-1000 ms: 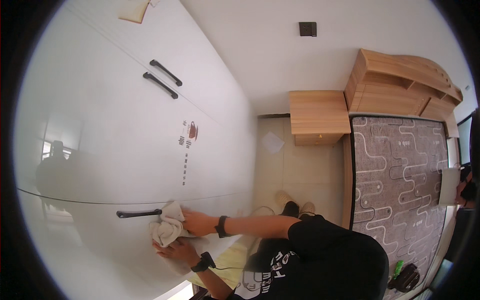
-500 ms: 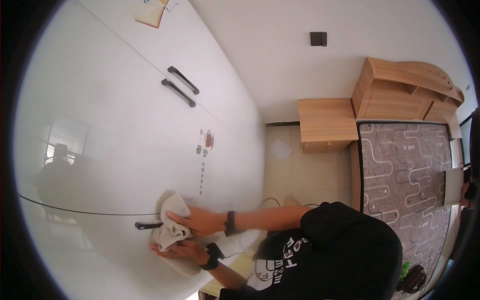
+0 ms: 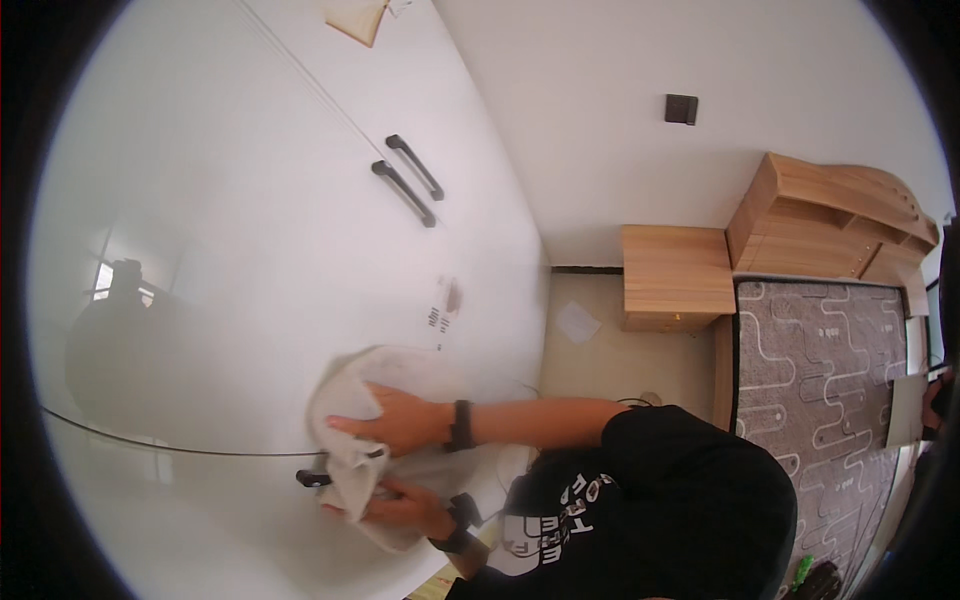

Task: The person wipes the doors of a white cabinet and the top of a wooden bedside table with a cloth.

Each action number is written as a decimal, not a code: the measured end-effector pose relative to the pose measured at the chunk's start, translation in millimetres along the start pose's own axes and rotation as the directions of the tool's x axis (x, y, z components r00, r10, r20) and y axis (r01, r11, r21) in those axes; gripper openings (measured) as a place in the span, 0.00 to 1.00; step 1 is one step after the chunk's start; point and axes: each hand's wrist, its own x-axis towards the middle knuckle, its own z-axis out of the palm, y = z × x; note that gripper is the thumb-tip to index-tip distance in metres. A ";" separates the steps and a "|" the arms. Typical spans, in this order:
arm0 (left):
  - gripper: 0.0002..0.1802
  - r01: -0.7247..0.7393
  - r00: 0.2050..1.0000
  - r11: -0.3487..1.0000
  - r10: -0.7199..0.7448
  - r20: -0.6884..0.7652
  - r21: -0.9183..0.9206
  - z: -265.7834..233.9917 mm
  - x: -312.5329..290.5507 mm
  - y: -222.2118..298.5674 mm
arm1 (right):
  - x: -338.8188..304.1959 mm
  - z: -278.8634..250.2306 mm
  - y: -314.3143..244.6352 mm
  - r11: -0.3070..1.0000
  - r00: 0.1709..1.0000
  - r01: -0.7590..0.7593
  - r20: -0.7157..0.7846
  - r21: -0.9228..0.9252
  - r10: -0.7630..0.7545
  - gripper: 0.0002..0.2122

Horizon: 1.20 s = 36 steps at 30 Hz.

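A white cloth (image 3: 345, 465) lies bunched between both of my hands against a glossy white cabinet front (image 3: 220, 330). My right hand (image 3: 392, 420), the upper one, presses on the cloth with its fingers bent over it. Lower down, my left hand (image 3: 408, 508) grips the cloth's lower part, its fingertips partly hidden. The cloth touches a short black handle (image 3: 313, 478) beside a door seam and covers part of it. Each wrist wears a black band.
Two longer black handles (image 3: 408, 190) sit higher on the cabinet. A coffee-cup decal (image 3: 447, 300) marks its front. A wooden nightstand (image 3: 677, 270) stands beside a bed with a patterned mattress (image 3: 815, 380). A pale sheet (image 3: 577, 322) lies on the floor.
My right hand has moved up from the short handle, spreading the cloth higher over the cabinet. The left hand stays near the handle. The whole view has shifted slightly.
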 end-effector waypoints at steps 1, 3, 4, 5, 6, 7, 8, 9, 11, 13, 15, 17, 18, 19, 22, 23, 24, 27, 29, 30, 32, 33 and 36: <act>0.25 -0.024 0.999 0.996 0.020 0.051 0.084 3.5 -6.5 1.9 | -9.5 0.6 8.6 1.000 1.000 -0.024 0.003 0.000 0.024 0.34; 0.21 -0.140 0.990 0.974 0.143 -0.004 0.179 4.8 -4.6 7.5 | -19.2 2.1 17.7 0.999 0.999 -0.002 -0.054 0.049 0.005 0.33; 0.21 -0.139 0.989 0.968 0.146 -0.017 0.208 2.1 4.0 10.0 | -17.4 4.6 16.6 0.993 0.993 0.048 -0.116 0.106 -0.036 0.33; 0.21 -0.209 0.971 0.957 0.227 -0.072 0.201 3.3 12.9 12.5 | -6.8 -3.7 10.0 0.995 0.993 0.023 -0.119 0.098 -0.011 0.34; 0.20 -0.279 0.943 0.939 0.307 -0.126 0.199 4.6 22.9 16.6 | 11.2 -13.5 3.1 0.992 0.993 0.035 -0.113 0.119 -0.022 0.34; 0.20 -0.274 0.944 0.938 0.304 -0.125 0.213 7.7 32.7 24.2 | 28.1 -25.2 -1.4 0.988 0.983 0.042 -0.181 0.145 -0.016 0.34; 0.20 -0.284 0.932 0.936 0.320 -0.168 0.206 13.8 44.7 38.1 | 41.1 -39.7 0.7 0.987 0.968 0.045 -0.251 0.157 -0.004 0.34; 0.20 -0.292 0.917 0.931 0.337 -0.212 0.217 14.9 55.2 49.6 | 54.2 -48.7 2.6 0.984 0.969 0.050 -0.246 0.170 -0.007 0.34; 0.20 -0.272 0.927 0.938 0.315 -0.204 0.214 18.2 70.7 67.8 | 75.4 -62.7 7.7 0.986 0.951 0.109 -0.302 0.125 -0.067 0.33; 0.20 -0.157 0.969 0.945 0.203 -0.139 0.288 24.9 77.8 87.7 | 68.7 -74.7 15.9 0.989 0.977 0.073 -0.208 0.129 -0.045 0.33; 0.21 -0.193 0.974 0.932 0.220 -0.056 0.308 34.1 70.7 92.0 | 59.8 -63.7 40.2 0.987 0.973 0.102 -0.216 0.123 -0.074 0.31; 0.23 -0.210 0.978 0.955 0.205 0.042 0.208 57.4 56.1 77.2 | 42.5 -56.7 62.9 0.992 0.977 0.073 -0.208 0.100 -0.051 0.30; 0.23 -0.210 0.977 0.951 0.210 0.028 0.224 63.4 51.4 73.4 | 29.7 -59.7 69.7 0.996 0.980 0.033 -0.196 0.084 -0.015 0.30; 0.24 -0.226 0.974 0.929 0.214 0.073 0.292 69.5 46.5 72.6 | 18.2 -65.2 76.3 0.998 0.982 -0.015 -0.185 0.064 0.027 0.30; 0.24 -0.238 0.971 0.897 0.230 0.067 0.372 80.3 57.0 78.2 | 31.7 -83.8 78.1 0.995 0.981 -0.061 -0.180 0.078 0.074 0.30; 0.24 -0.221 0.975 0.910 0.220 0.042 0.351 83.2 68.4 89.3 | 41.9 -96.6 77.9 0.994 0.980 -0.068 -0.181 0.091 0.084 0.31; 0.24 -0.203 0.978 0.921 0.209 0.018 0.332 85.0 80.2 101.5 | 52.3 -110.4 77.2 0.992 0.978 -0.075 -0.184 0.103 0.093 0.31; 0.24 -0.204 0.976 0.927 0.219 -0.012 0.315 100.3 111.0 125.4 | 85.1 -147.1 89.3 0.991 0.977 -0.042 -0.204 0.129 0.068 0.32; 0.23 -0.213 0.971 0.922 0.238 -0.039 0.322 115.1 116.3 129.1 | 88.7 -156.1 95.0 0.986 0.978 -0.025 -0.199 0.167 0.059 0.33; 0.22 -0.227 0.963 0.921 0.261 -0.070 0.318 118.0 115.0 128.2 | 87.8 -156.8 95.9 0.982 0.979 -0.017 -0.194 0.190 0.054 0.34; 0.23 -0.227 0.971 0.912 0.240 0.005 0.343 128.3 91.6 119.1 | 63.1 -141.8 115.8 0.980 0.976 -0.123 -0.157 0.158 0.148 0.34; 0.24 -0.227 0.973 0.905 0.227 0.041 0.360 133.0 73.6 109.0 | 48.6 -130.1 127.0 0.980 0.976 -0.150 -0.140 0.134 0.169 0.34; 0.24 -0.311 0.950 0.864 0.265 0.167 0.396 146.7 17.6 76.1 | 2.9 -102.4 148.8 0.966 0.976 -0.179 -0.156 -0.189 0.150 0.33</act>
